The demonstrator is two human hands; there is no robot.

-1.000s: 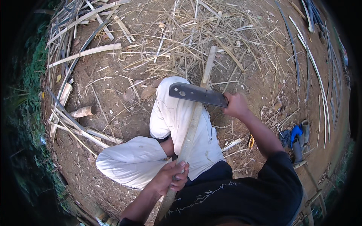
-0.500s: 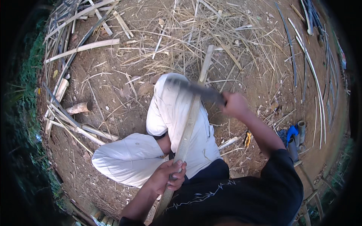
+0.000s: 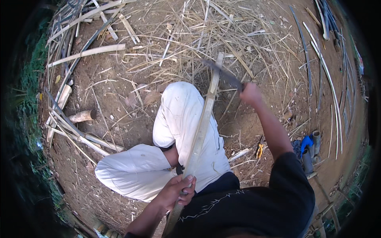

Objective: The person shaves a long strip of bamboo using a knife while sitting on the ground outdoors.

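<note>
A long, flat bamboo strip [image 3: 201, 129] slants from beside my waist, over my bent leg in pale trousers, to the straw-covered ground. My left hand [image 3: 179, 192] grips its lower part close to my body. In my right hand [image 3: 251, 94] is the handle of a machete [image 3: 227, 75]. The dark blade crosses the strip near its far end and is slightly blurred at the tip. Whether the blade touches the strip, I cannot tell.
Thin bamboo shavings [image 3: 186, 43] cover the ground ahead. Split bamboo pieces [image 3: 89, 51] lie at the left, near a short bamboo stub [image 3: 82, 116]. On the right are orange-handled pliers [image 3: 260, 148], a blue cloth [image 3: 306, 143], bamboo tubes [image 3: 316, 141] and long strips [image 3: 329, 79].
My right hand has moved the machete farther away along the strip, toward its far end. The left hand keeps its hold near my waist.
</note>
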